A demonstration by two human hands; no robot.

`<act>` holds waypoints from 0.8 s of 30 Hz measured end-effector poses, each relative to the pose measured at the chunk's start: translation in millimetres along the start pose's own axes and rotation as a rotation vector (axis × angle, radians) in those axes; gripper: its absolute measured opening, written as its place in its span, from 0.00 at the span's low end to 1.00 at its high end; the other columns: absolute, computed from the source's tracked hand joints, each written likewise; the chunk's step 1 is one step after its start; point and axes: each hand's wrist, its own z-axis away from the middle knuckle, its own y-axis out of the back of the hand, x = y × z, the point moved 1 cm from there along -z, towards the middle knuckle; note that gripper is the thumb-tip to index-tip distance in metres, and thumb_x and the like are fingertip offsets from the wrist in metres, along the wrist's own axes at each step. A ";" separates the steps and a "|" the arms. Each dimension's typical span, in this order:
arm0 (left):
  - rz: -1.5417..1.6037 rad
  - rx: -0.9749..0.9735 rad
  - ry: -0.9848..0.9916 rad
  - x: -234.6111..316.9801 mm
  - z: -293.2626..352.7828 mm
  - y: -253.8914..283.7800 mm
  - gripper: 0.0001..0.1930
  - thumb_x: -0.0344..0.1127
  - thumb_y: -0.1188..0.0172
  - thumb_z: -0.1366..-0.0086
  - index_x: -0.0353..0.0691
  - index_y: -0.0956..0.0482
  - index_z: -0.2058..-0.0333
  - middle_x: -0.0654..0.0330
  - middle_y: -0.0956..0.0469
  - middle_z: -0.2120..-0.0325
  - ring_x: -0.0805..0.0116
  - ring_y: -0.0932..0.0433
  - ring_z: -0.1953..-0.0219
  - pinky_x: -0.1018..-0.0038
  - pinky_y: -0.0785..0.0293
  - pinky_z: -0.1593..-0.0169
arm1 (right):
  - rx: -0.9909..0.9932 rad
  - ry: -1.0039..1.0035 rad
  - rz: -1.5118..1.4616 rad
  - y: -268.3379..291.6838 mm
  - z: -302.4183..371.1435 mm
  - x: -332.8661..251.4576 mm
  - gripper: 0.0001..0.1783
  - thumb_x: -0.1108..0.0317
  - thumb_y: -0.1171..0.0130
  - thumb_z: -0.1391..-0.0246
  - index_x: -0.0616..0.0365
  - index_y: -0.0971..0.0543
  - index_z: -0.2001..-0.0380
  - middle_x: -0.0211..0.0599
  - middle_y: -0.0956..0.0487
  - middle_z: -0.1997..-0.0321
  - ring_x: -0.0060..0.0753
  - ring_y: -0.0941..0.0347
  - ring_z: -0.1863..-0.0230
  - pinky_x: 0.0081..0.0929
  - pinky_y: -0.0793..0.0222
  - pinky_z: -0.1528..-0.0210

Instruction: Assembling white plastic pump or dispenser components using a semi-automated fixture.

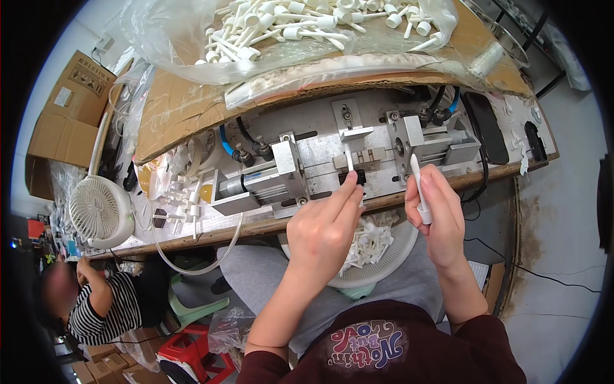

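My right hand (441, 214) is closed around a white applicator wand (417, 179), its pointed tip up and its ribbed cap low in the fingers. My left hand (325, 225) reaches to the small metal fixture (369, 157) between two air cylinders. Its fingers are pinched at the lower end of another white wand (348, 153), which lies across the fixture; the fingers cover that wand's cap end. The left air cylinder (265, 179) and the right air cylinder (435, 144) face each other on the metal base plate.
Behind the fixture, a clear plastic bag (173, 45) full of capped wands lies on cardboard (185, 125). A white basket (406, 246) of white pieces rests at my lap. A fan (101, 211) stands left, a black phone (486, 128) right. Another person (105, 301) sits at far left.
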 end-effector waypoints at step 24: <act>0.382 0.145 0.136 -2.5 -5.2 36.7 0.17 0.21 0.29 0.50 0.32 0.17 0.59 0.50 0.21 0.52 0.65 0.17 0.64 0.72 0.19 0.63 | 0.042 0.934 0.821 -63.7 -184.6 -89.7 0.16 0.68 0.36 0.53 0.63 0.22 0.61 0.41 0.19 0.67 0.36 0.22 0.68 0.34 0.27 0.66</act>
